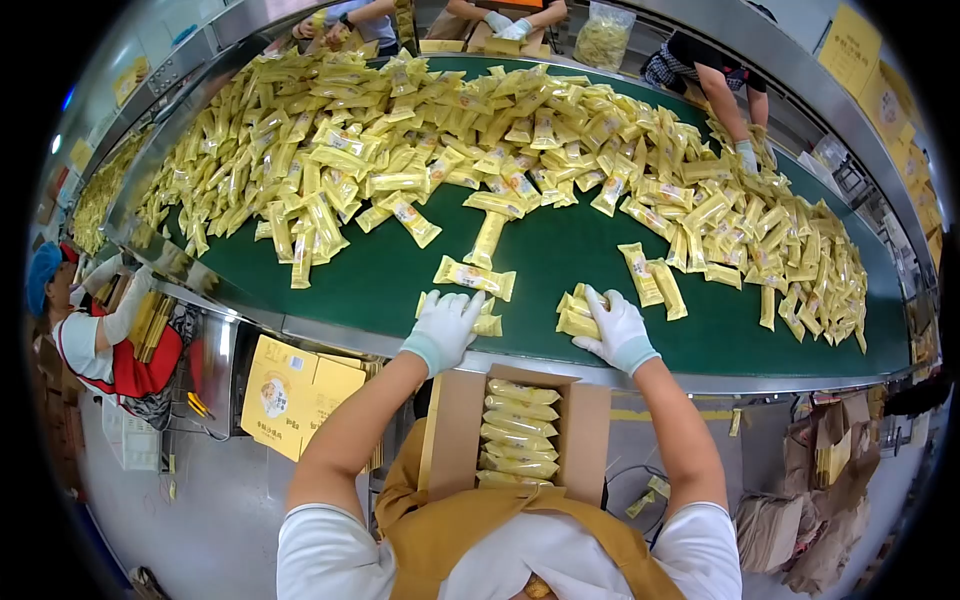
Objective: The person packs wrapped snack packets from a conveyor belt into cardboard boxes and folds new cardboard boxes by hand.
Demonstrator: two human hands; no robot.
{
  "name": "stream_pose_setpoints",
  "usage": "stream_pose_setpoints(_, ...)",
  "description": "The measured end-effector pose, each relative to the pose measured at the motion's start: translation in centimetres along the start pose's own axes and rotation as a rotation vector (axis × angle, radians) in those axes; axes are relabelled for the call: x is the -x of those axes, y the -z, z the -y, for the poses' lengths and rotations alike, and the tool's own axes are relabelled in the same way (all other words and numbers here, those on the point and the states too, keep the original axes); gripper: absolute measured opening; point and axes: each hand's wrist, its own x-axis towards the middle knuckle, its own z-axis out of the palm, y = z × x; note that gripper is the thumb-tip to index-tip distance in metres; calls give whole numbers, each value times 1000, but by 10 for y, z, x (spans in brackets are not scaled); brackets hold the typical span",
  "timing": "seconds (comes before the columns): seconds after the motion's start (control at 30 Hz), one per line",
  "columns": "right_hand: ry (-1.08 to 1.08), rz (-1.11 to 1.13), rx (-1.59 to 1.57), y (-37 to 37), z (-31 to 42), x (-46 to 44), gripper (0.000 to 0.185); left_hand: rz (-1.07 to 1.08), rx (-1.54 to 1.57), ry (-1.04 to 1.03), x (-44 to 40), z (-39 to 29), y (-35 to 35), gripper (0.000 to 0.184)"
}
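My left hand [447,328], in a white glove, is closed over a few yellow snack packets [487,326] on the near edge of the green belt. Its fingers partly hide them. My right hand [614,330], gloved too, grips another small bunch of yellow packets [575,318], thumb on the near side. Between and below the hands, an open cardboard box [583,435] stands against the belt's edge. Inside it is a row of yellow packets [520,418] lying flat. Just beyond my left hand lies a single packet [475,277] crosswise.
A big heap of packets [370,130] covers the far side of the green belt [560,250]. Across it, several people work, one with an arm [725,105] reaching into the heap. Flattened yellow cartons [290,395] stand at lower left. Another person [110,340] is at far left.
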Motion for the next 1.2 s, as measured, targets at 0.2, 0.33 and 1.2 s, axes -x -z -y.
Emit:
stream_pose_setpoints(0.2,-111,-142,-341,48,22,31,95,47,16,145,12,14,21,73)
stream_pose_setpoints(0.33,327,-178,-428,120,66,78,93,-115,372,224,32,35,28,78)
stream_pose_setpoints(1.2,510,33,-175,-71,187,145,41,-60,545,-387,77,-96,39,77)
